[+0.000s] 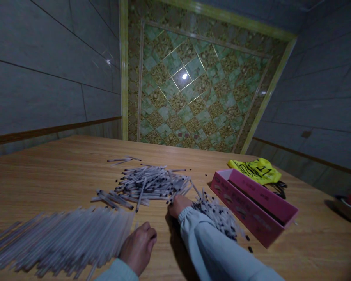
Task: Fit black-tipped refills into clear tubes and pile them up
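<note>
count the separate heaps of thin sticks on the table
3: a heap of plain sticks by the left hand, a black-tipped heap ahead of the right hand, and another beside the pink box, partly hidden.

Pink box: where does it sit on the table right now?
The pink box lies open on the table's right side, just right of the right hand, with a yellow bag behind it.

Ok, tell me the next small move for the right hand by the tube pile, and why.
Probably close the fingers on a few tubes. The right hand already rests at the near edge of the black-tipped tube pile, though its grip is hidden. The left hand sits curled beside the clear tube stack, so picked tubes could likely be drawn toward it.
</note>
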The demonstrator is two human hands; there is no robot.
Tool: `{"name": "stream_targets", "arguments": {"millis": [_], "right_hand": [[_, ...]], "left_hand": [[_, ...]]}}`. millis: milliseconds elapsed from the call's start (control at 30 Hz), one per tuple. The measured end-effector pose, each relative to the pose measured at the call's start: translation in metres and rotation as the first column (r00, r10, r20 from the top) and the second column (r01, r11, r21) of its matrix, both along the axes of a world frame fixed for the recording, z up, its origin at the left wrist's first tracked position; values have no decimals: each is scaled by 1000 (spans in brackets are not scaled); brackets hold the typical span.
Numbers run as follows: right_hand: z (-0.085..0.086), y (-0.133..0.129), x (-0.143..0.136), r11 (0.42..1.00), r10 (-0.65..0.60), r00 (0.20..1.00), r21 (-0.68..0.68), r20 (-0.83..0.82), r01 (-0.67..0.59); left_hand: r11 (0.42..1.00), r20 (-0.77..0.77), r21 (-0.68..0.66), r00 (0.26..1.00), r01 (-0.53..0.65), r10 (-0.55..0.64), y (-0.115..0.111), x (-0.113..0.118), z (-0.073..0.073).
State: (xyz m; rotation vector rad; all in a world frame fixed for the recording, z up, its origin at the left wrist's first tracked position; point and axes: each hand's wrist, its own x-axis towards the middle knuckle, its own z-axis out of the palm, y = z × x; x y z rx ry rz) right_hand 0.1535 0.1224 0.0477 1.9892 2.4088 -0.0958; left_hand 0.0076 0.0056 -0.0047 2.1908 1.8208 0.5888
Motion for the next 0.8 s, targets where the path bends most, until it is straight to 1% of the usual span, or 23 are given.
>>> {"name": "stream_targets", "arguments": {"millis": [133,233,400,467,533,633,800], "right_hand": [[-2,-2,-5,1000,-14,1000,-6,-22,14],[3,-2,-2,1000,8,999,-2,-34,-8],[21,3,28,992,118,993,-36,11,-118],[26,4,40,990,141,988,-15,66,-141],[28,4,46,988,151,981,22,125,-154],[24,5,43,972,212,961,59,178,-226],[10,13,23,904,402,891,66,209,-423]], "left_hand": [[1000,9,4,1000,4,-4,2,0,0],[1000,13,-8,1000,0,0,2,0,2],[998,-5,-69,1000,-3,3,0,2,8],[996,-5,-83,1000,-12,11,-2,2,10],[996,0,-84,1000,-19,19,-2,3,11],[997,11,-70,1000,-16,17,-1,2,8],[1000,35,-29,999,1,1,0,1,2]]}}
